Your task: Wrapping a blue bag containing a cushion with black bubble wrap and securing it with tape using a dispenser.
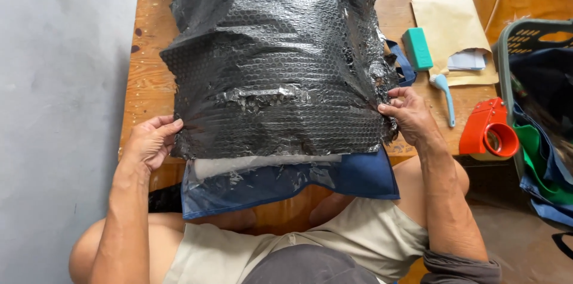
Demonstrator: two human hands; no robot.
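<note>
A large sheet of black bubble wrap (274, 57) covers most of a small wooden table (149, 57). Under its near edge lies a folded dark blue fabric item in a clear plastic bag (286, 179), sticking out toward me. My left hand (149, 141) pinches the wrap's lower left edge. On the other side, my right hand (409, 111) grips the lower right edge with fingers curled on it. A strip of clear tape crosses the middle of the wrap.
A red tape dispenser (489, 132) sits at the table's right edge. Beyond it lie a light blue cutter (444, 93), a teal block (416, 48) and a brown envelope (453, 27). A basket with blue and green fabric (540, 111) stands at right. A grey wall is at left.
</note>
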